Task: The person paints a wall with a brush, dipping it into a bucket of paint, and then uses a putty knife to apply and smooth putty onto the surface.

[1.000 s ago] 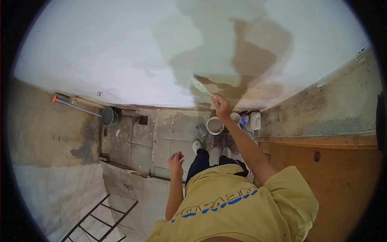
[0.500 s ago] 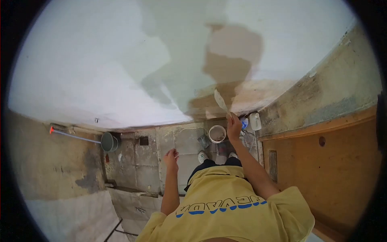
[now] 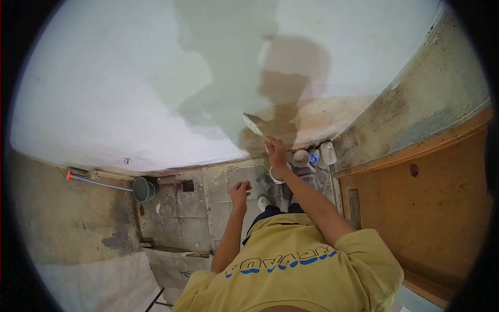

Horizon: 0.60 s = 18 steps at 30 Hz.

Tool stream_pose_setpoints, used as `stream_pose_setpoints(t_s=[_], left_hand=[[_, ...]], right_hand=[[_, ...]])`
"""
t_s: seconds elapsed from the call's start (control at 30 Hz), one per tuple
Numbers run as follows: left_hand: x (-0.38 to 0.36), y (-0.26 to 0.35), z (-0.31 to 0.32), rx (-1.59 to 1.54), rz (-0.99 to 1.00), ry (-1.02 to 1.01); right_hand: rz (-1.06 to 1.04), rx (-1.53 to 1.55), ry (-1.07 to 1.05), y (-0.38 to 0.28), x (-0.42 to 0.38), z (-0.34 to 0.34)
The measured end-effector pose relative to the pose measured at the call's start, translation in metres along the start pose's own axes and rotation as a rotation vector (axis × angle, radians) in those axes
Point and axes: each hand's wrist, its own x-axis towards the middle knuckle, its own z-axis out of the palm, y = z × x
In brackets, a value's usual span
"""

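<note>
In my right hand is the handle of a putty knife, its broad blade smeared white. The blade points up and left, close to the wall; whether it touches cannot be told. White coating covers most of this wall, while a brown bare patch shows low on the right. My left hand hangs in front of my body with fingers curled in, and no object shows in it. Partly hidden behind my right wrist stands a white bucket. A dark grey flat piece lies beside it.
A light-coloured pot, a blue item and a white jug stand by the right corner. To the left are a grey bucket, a blue-handled brush and a floor drain. An orange wooden door is at right.
My right hand has moved left with the putty knife, uncovering the pot and covering part of the white bucket. My left hand has shifted right and slightly up.
</note>
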Motion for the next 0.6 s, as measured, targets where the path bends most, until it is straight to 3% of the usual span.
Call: stream_pose_setpoints(t_s=[0.23,0.3,0.47,0.53,0.6], left_hand=[[-0.039,-0.078,-0.057,-0.038,-0.168,0.185],[-0.044,-0.097,-0.074,-0.091,-0.233,0.269],[-0.052,-0.098,-0.083,-0.183,-0.177,0.346],[-0.051,-0.09,-0.077,-0.178,-0.149,0.358],[-0.05,-0.076,-0.067,-0.189,-0.089,0.341]], right_hand=[[0.057,-0.114,0.222,0.038,-0.01,-0.02],[0.055,-0.12,0.181,0.043,-0.017,-0.026],[0.144,0.032,0.023,0.014,-0.013,-0.01],[0.006,0.006,-0.002,0.004,-0.002,0.002],[0.004,0.031,0.019,-0.001,0.007,0.011]])
